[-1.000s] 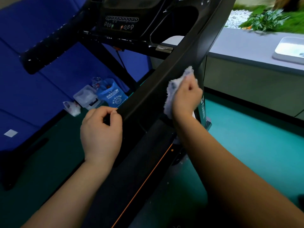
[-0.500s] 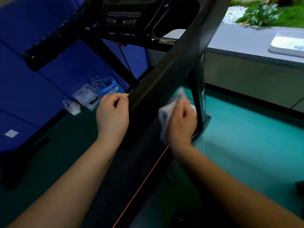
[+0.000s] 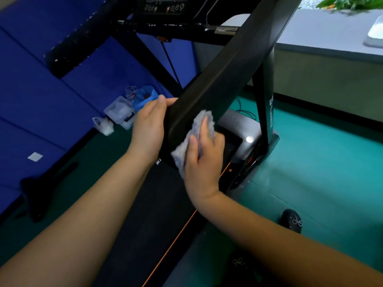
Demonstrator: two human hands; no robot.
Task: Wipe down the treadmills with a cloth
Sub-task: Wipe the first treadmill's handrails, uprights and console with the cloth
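While L hand (image 3: 148, 129) clasps treadmill rail (image 3: 223, 73), R hand (image 3: 204, 162) grips crumpled grey cloth (image 3: 180, 155) there.

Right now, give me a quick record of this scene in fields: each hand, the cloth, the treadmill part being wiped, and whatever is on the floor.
left hand: grips the left side of the handrail's near end, thumb over the top
right hand: holds the cloth against that same end
cloth: pale grey, bunched between palm and rail, lower edge hanging free
handrail: black, slanting up toward the console
treadmill belt: below the hands, orange stripe along its right edge
floor, left of the treadmill: clear box, blue bag
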